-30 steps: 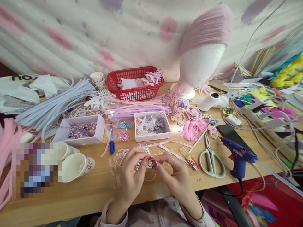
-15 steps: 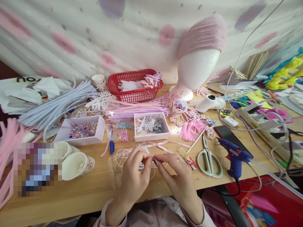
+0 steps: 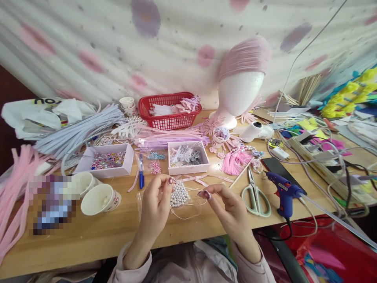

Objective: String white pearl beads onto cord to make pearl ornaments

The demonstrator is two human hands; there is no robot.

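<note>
My left hand point(image 3: 155, 204) is raised above the wooden table point(image 3: 123, 232), thumb and forefinger pinched together on something too small to make out. My right hand point(image 3: 226, 204) is to its right, fingertips also pinched, and a thin pale thread point(image 3: 188, 214) loops on the table below them. Between the two hands lies a clear bag of white pearl beads point(image 3: 178, 194). A white box of silver and white trims point(image 3: 187, 157) stands just beyond the hands.
Mint-handled scissors point(image 3: 255, 195) and a blue glue gun point(image 3: 282, 191) lie to the right. Paper cups point(image 3: 100, 199), a box of gems point(image 3: 104, 160), a red basket point(image 3: 169, 111), pipe cleaners and a white mannequin head with a pink cap point(image 3: 242, 78) crowd the table.
My hands have drawn apart, left hand leftward and right hand rightward, uncovering the bag of pearls. The view has tilted slightly upward.
</note>
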